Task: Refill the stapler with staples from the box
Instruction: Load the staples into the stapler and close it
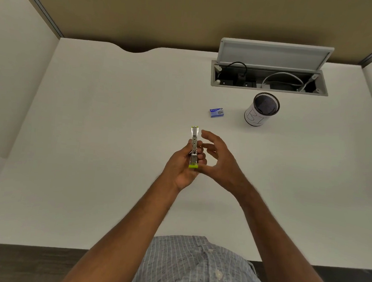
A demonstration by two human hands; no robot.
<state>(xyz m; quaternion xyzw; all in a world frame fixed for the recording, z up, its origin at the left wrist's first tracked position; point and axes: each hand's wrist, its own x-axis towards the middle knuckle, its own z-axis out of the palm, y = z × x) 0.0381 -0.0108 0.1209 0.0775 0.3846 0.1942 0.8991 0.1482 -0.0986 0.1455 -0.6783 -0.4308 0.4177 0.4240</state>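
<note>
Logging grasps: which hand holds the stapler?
The left hand grips the stapler; the right hand hovers beside it, fingers loose, holding nothing.

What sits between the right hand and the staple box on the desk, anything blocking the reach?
Nothing visible. The right hand hovers open beside the stapler, which the left hand grips. The staple box lies beyond it on bare desk; the mesh cup stands off to the box's right, clear of the path.

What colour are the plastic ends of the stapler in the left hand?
Bright lime green, on a silver metal stapler; the head view, the only one, shows it.
</note>
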